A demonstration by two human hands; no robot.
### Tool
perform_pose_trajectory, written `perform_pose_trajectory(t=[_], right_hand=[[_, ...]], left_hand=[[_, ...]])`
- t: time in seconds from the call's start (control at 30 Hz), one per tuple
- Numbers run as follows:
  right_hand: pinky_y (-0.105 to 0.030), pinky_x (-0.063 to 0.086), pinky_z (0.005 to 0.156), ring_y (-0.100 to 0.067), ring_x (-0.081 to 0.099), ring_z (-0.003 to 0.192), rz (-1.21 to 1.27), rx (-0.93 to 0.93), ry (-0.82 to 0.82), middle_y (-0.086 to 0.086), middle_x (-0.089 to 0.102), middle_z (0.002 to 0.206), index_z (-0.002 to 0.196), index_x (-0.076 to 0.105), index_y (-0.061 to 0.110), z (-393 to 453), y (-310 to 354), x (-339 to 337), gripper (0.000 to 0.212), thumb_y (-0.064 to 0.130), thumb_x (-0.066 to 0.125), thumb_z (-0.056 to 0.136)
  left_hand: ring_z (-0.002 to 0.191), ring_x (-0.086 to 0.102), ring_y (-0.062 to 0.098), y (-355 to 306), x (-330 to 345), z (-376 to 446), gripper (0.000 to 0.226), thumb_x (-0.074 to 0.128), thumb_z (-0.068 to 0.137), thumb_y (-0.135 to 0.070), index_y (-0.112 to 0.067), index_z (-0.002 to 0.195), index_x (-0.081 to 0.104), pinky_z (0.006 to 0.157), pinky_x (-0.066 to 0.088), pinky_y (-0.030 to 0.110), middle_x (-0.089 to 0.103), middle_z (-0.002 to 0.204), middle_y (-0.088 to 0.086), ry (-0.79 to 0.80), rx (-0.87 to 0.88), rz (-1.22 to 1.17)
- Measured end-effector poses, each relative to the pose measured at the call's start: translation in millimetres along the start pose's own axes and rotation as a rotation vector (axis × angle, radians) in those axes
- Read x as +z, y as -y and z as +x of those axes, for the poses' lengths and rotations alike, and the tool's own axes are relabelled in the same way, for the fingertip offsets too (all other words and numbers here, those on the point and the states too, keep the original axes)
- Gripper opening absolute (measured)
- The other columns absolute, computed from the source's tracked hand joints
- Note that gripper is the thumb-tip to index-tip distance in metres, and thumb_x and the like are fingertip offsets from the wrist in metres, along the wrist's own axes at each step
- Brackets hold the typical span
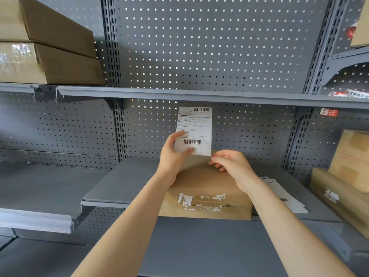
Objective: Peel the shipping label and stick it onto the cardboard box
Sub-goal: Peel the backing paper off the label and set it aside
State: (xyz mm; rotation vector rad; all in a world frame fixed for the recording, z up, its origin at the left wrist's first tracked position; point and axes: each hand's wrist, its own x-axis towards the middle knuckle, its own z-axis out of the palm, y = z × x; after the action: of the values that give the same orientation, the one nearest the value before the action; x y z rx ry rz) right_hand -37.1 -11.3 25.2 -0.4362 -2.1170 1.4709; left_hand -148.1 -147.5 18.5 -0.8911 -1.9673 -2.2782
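Note:
A white shipping label (196,124) with two barcodes is held upright above a flat cardboard box (205,186) that lies on a grey shelf. My left hand (173,152) grips the label's lower left part, thumb on its front. My right hand (231,166) is at the label's bottom right corner, fingertips pinched together just under its edge; whether they grip the corner I cannot tell. The box's front edge carries torn scraps of old white label and clear tape.
More white label sheets (283,194) lie on the shelf right of the box. Cardboard boxes (347,176) stack at the far right and others (50,47) on the upper left shelf. A grey perforated back panel (209,47) stands behind.

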Motion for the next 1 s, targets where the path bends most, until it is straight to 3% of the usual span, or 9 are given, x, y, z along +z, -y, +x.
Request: perform_pose_trajectory(t=[0.27, 0.57, 0.67, 0.73, 0.8, 0.87, 1.0], right_hand=[[-0.024, 0.045, 0.068, -0.012, 0.061, 0.078, -0.016, -0.028, 0.035, -0.001, 0.075, 0.084, 0.091, 0.07, 0.012, -2, 2, -1, 0.009, 0.016, 0.063, 0.087], [-0.023, 0.045, 0.067, -0.013, 0.06, 0.077, -0.002, -0.043, 0.031, 0.0, 0.074, 0.082, 0.088, 0.069, 0.014, -3, 1, -1, 0.006, 0.015, 0.063, 0.088], [-0.024, 0.045, 0.07, -0.012, 0.061, 0.08, -0.01, -0.074, 0.022, 0.003, 0.074, 0.083, 0.087, 0.068, 0.019, -3, 1, -1, 0.006, 0.016, 0.062, 0.088], [-0.024, 0.046, 0.075, -0.01, 0.063, 0.085, -0.042, -0.11, 0.015, 0.004, 0.074, 0.086, 0.087, 0.068, 0.02, -4, 0, -1, 0.008, 0.016, 0.062, 0.089], [-0.022, 0.045, 0.078, -0.007, 0.063, 0.088, -0.075, -0.15, 0.009, 0.004, 0.074, 0.09, 0.089, 0.07, 0.018, -5, 0, 0, 0.008, 0.017, 0.063, 0.088], [-0.016, 0.043, 0.076, 0.0, 0.061, 0.085, -0.077, -0.19, 0.0, 0.007, 0.072, 0.091, 0.089, 0.071, 0.017, -5, 0, 1, 0.008, 0.016, 0.064, 0.088], [0.001, 0.04, 0.069, 0.011, 0.058, 0.077, -0.103, -0.243, 0.01, 0.016, 0.067, 0.089, 0.087, 0.07, 0.023, -6, 1, 0, 0.011, 0.014, 0.063, 0.089]], left_hand=[[0.121, 0.053, 0.017, 1, 0, 1, 0.049, 0.074, 0.078, -0.009, -0.04, 0.112, 0.057, 0.105, 0.044, 0.04, 0.059, 0.128, -0.006, 0.014, -0.007, 0.02], [0.124, 0.052, 0.019, 4, 0, 3, 0.051, 0.075, 0.071, -0.022, -0.057, 0.102, 0.055, 0.105, 0.043, 0.045, 0.058, 0.129, -0.007, 0.021, -0.019, 0.055], [0.136, 0.035, 0.018, 0, 2, 0, 0.061, 0.075, 0.077, -0.018, -0.043, 0.127, 0.049, 0.111, 0.031, 0.033, 0.037, 0.148, -0.003, 0.014, -0.016, 0.213], [0.139, 0.025, 0.016, -4, 3, -3, 0.054, 0.073, 0.081, -0.015, -0.033, 0.127, 0.054, 0.103, 0.026, 0.025, 0.027, 0.153, -0.004, 0.001, 0.074, 0.364], [0.13, 0.041, 0.014, -7, 4, -6, 0.036, 0.073, 0.082, -0.019, -0.029, 0.116, 0.065, 0.102, 0.036, 0.025, 0.046, 0.141, -0.005, 0.069, 0.174, 0.426], [0.106, 0.061, 0.009, -12, 6, -10, 0.024, 0.072, 0.083, -0.027, -0.025, 0.106, 0.072, 0.09, 0.048, 0.019, 0.065, 0.116, -0.008, 0.18, 0.13, 0.371], [0.087, 0.067, 0.006, -16, 8, -14, 0.01, 0.076, 0.078, -0.033, -0.028, 0.087, 0.076, 0.078, 0.053, 0.016, 0.074, 0.088, -0.012, 0.23, 0.031, 0.288]])
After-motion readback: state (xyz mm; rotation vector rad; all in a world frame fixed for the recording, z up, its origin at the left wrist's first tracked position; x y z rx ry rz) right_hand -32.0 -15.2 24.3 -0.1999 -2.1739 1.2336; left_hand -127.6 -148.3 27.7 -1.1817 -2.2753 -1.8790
